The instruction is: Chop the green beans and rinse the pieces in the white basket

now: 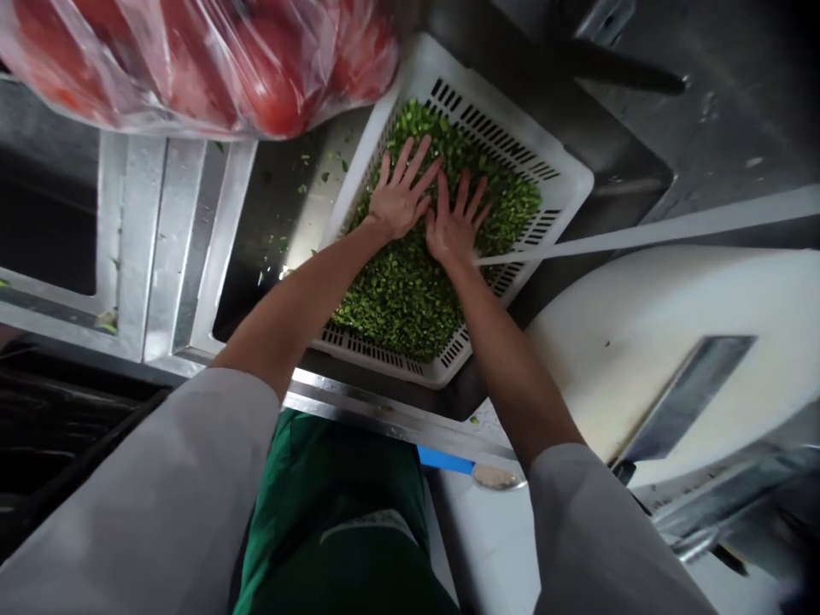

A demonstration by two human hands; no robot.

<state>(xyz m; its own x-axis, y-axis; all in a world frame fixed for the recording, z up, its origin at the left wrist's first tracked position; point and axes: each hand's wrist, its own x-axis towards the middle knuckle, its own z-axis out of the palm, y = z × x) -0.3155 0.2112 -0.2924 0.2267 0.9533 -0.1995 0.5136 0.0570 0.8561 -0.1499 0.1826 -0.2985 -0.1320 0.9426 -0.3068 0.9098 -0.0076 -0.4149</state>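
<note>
A white slotted plastic basket [564, 175] sits in a steel sink, filled with chopped green vegetable pieces [403, 299]. My left hand [401, 198] lies flat on the greens with fingers spread. Right beside it, my right hand [456, 224] also presses palm-down on the greens, fingers apart. The two hands nearly touch at the thumbs. Neither hand holds anything.
A clear plastic bag of red tomatoes [211, 60] lies at the top left on the sink's edge. A round white cutting board [679, 342] with a cleaver [688, 397] on it is at the right. The steel sink rim [384, 414] runs along the front. A second basin [44, 222] is at left.
</note>
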